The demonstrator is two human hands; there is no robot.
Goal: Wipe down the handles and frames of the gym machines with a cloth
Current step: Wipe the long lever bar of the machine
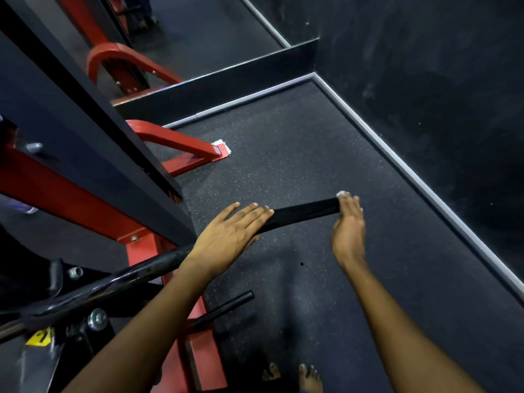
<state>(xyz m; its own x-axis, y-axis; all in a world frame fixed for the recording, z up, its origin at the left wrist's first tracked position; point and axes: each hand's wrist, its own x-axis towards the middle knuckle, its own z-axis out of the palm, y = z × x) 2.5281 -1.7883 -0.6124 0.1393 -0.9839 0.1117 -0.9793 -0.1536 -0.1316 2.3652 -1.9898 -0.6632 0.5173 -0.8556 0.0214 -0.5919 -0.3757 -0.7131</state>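
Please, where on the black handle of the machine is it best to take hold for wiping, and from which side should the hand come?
Probably the bare padded stretch of the black handle, between the left hand and the right hand. Come from above and wrap the fingers round: the bar is a slim round grip sticking out over the floor, free all round.

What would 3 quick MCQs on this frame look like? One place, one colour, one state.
1. Where is the right hand?
A. at the free end of the black handle
B. on the floor
C. on the red frame

2. What colour is the machine's frame?
A. blue
B. red
C. yellow

3. How do the left hand fingers lie?
A. in a fist
B. straight, flat on the handle
C. pinching a bolt

Key: 1 A, the hand covers the bar's tip; 2 B, red beams and feet; 3 B, fingers extended over the grip.
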